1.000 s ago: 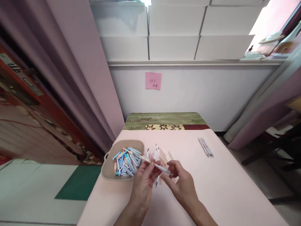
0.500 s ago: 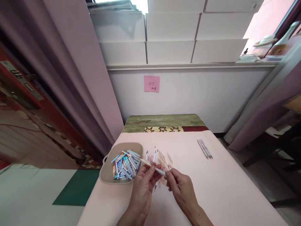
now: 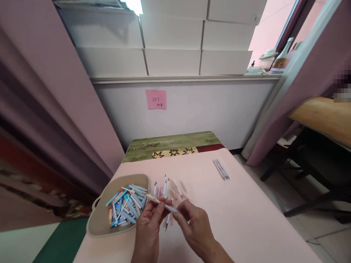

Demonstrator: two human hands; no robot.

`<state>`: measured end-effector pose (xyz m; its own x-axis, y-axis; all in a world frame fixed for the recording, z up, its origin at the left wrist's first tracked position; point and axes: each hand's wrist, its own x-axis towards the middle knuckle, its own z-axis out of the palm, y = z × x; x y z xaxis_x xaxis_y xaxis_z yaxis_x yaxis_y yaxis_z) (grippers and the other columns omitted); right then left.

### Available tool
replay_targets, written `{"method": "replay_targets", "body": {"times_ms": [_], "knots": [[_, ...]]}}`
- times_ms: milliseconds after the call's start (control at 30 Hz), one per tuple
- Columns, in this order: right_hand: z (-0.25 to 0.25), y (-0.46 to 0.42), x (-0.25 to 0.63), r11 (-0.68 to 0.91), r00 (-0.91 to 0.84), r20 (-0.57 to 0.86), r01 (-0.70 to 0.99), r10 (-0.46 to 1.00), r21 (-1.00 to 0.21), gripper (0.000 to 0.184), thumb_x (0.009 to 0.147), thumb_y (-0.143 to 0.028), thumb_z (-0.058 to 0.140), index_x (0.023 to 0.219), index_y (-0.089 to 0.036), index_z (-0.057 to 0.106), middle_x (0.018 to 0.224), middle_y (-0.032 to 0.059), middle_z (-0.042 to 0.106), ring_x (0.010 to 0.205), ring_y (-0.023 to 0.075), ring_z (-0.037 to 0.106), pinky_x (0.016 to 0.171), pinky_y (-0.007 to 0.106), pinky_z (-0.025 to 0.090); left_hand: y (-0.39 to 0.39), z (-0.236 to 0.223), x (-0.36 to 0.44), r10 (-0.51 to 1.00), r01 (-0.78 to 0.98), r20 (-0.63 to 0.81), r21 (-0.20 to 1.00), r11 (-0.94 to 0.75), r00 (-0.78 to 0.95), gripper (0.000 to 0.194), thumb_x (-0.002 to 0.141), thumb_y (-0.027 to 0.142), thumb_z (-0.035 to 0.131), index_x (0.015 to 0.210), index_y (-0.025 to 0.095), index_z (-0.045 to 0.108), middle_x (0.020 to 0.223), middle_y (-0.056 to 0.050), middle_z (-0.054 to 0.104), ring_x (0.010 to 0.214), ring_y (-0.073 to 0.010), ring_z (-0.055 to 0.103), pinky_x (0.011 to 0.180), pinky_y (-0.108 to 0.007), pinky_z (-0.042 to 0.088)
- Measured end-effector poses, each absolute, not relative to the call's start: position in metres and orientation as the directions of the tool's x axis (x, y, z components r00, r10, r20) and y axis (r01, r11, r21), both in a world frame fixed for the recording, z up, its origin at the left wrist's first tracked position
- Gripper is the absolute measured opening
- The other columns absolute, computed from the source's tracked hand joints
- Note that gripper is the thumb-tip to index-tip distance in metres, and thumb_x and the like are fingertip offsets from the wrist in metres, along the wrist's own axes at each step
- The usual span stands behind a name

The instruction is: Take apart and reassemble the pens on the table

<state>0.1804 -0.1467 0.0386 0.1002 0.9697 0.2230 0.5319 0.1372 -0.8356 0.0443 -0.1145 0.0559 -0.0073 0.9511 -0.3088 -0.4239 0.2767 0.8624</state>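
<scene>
A slim pale pen [image 3: 171, 209] is held between my two hands, slanting down to the right above the table. My left hand [image 3: 150, 224] pinches it near the middle, and its upper end sticks out toward the basket. The lower right end is in the fingers of my right hand [image 3: 196, 223]. Just beyond my hands lie white pen refills [image 3: 165, 185] with dark tips and some pinkish clear pen parts [image 3: 181, 188], partly hidden by my fingers. To the left, a beige basket [image 3: 94, 224] holds a heap of blue, orange and white pen parts [image 3: 127, 204].
Several assembled-looking pens [image 3: 221, 169] lie side by side at the right of the pink-covered table [image 3: 241, 219]. Behind it, a pink note [image 3: 156, 99] is stuck on the wall below stacked white boxes [image 3: 172, 62]. A wooden-topped table [image 3: 323, 118] stands to the right.
The camera view has turned to the right, so everything appears shifted left. Both hands keep hold of the pen, with only slight finger movement.
</scene>
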Motion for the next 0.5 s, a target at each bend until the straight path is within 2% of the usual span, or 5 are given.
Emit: {"method": "replay_targets", "body": {"times_ms": [133,267,367,467,500], "knots": [[0.032,-0.147,0.180,0.216,0.098,0.324,0.565,0.941,-0.797,0.007,0.084,-0.026,0.059,0.086,-0.023,0.064,0.081,0.0001,0.065,0.073,0.0132,0.059,0.067,0.021,0.043,-0.109,0.043,0.047,0.970,-0.289,-0.243,0.929,0.230,-0.010,0.040,0.063,0.037,0.079,0.093,0.014,0.065,0.089,-0.007,0.074,0.085,-0.0222,0.069,0.078,-0.031,0.056],[0.015,-0.137,0.206,0.136,0.144,0.281,0.615,0.949,-0.776,0.008,0.082,-0.026,0.057,0.083,-0.022,0.064,0.077,-0.0004,0.065,0.068,0.0123,0.060,0.065,0.021,0.043,-0.106,0.028,0.050,0.987,-0.158,-0.162,0.975,0.157,-0.018,0.054,0.061,0.038,0.080,0.108,0.017,0.062,0.107,-0.011,0.071,0.100,-0.0258,0.066,0.085,-0.036,0.054],[-0.004,-0.116,0.258,-0.128,0.338,0.169,0.701,0.926,-0.702,0.015,0.083,-0.032,0.054,0.087,-0.024,0.066,0.079,-0.0004,0.068,0.069,0.0133,0.063,0.065,0.023,0.044,-0.113,0.014,0.043,0.994,0.008,-0.107,0.994,0.107,-0.014,0.051,0.063,0.043,0.076,0.106,0.018,0.064,0.109,-0.011,0.070,0.095,-0.0247,0.067,0.080,-0.033,0.056],[-0.022,-0.089,0.317,-0.520,0.594,0.011,0.712,0.804,-0.472,0.022,0.082,-0.038,0.052,0.093,-0.026,0.068,0.087,0.0010,0.071,0.079,0.0170,0.066,0.065,0.025,0.043,-0.124,-0.005,0.027,0.999,0.212,-0.025,0.977,0.014,0.048,0.038,0.073,0.048,0.067,0.098,0.019,0.068,0.090,-0.006,0.072,0.077,-0.0201,0.069,0.070,-0.028,0.057],[-0.026,-0.081,0.332,-0.562,0.620,-0.011,0.703,0.784,-0.435,0.023,0.081,-0.038,0.053,0.092,-0.025,0.069,0.086,0.0032,0.071,0.079,0.0191,0.066,0.064,0.026,0.043,-0.128,-0.012,0.021,0.998,0.292,0.009,0.956,-0.029,0.070,0.036,0.074,0.048,0.065,0.097,0.020,0.068,0.080,-0.004,0.072,0.068,-0.0182,0.067,0.065,-0.027,0.056]]}}
